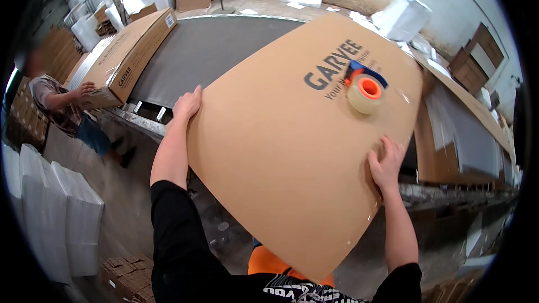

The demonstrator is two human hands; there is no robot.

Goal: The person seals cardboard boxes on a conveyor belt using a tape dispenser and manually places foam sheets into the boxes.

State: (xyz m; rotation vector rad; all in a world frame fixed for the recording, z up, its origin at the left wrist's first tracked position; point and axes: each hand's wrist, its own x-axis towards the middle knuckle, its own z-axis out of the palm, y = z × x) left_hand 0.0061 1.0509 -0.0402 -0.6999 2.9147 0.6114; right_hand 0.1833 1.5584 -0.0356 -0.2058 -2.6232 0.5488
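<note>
A large brown cardboard box (269, 134) with dark print lies at an angle on the conveyor in front of me. My left hand (188, 102) grips its left edge, with the fingertips over the rim and the thumb side partly hidden. On the top face near the right edge rests my right hand (387, 163), its fingers spread and slightly bent. A tape dispenser (366, 88) with a blue-and-orange frame and a roll of clear tape sits on the box, beyond my right hand. Neither hand touches the dispenser.
The dark conveyor belt (208, 50) runs behind the box. At left a co-worker (62, 98) has a hand on another long carton (126, 59). An open carton (449, 140) with white foam stands at right. White foam sheets (56, 213) are stacked at lower left.
</note>
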